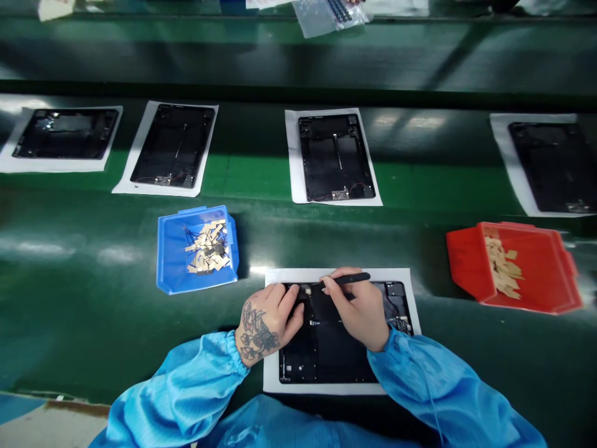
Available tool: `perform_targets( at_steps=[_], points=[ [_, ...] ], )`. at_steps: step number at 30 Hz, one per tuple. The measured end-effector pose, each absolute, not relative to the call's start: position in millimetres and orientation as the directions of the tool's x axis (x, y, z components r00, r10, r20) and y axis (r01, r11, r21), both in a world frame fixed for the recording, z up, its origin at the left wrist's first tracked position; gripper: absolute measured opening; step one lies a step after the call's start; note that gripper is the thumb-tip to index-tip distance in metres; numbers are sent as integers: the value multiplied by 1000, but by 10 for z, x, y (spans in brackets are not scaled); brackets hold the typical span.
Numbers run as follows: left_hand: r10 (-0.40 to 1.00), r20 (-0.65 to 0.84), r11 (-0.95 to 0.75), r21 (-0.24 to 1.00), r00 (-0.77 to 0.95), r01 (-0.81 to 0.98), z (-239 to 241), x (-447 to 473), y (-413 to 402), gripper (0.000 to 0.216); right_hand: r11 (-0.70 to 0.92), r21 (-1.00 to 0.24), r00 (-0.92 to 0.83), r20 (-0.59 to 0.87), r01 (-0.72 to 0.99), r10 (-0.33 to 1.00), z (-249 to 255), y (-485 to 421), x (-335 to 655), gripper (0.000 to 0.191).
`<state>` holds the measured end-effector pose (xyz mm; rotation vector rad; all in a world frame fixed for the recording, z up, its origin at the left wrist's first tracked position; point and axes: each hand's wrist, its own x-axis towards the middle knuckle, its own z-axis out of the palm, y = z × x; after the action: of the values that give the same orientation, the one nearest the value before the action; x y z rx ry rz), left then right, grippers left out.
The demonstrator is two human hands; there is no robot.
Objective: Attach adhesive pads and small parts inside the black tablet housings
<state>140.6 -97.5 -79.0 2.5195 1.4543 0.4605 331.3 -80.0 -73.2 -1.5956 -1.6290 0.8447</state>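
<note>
An opened black tablet shell (336, 354) lies lengthwise on a white sheet (342, 389) in front of me. My left hand (268, 320) rests over its upper left corner, fingertips on the frame edge and thumb apart from the index finger. Pinched in my right hand (359, 308) are slim black tweezers (352, 278), their thin tip pointing left at a small pale part (305, 290) by the upper edge. Part of the shell's right half is covered by my right hand and sleeve. A small circuit board (402, 324) shows near its right end.
A blue bin (170, 261) of small cream pieces with dark wires stands left; a red bin (550, 274) with cream pieces stands right. Beyond are more tablet shells (175, 146), (321, 155) on white sheets. A clear plastic bag (317, 18) lies at the far edge.
</note>
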Motion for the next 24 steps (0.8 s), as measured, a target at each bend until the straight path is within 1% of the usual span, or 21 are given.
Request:
perform_targets(
  at_steps=[10, 17, 21, 24],
  points=[
    [867, 175, -499, 312, 467, 808, -745, 1433, -972, 29, 51, -838, -11, 54, 543, 999, -719, -782, 3329, 6],
    [869, 158, -495, 327, 469, 805, -744, 1438, -974, 30, 103, -795, -32, 105, 597, 994, -715, -788, 3343, 7],
    [859, 196, -511, 364, 472, 779, -755, 1425, -952, 29, 134, -772, -55, 127, 621, 990, -716, -789, 3342, 9],
    [837, 192, -543, 402, 512, 737, -759, 1408, -936, 32, 142, -766, -65, 130, 627, 989, -725, -790, 3329, 10]
  ],
)
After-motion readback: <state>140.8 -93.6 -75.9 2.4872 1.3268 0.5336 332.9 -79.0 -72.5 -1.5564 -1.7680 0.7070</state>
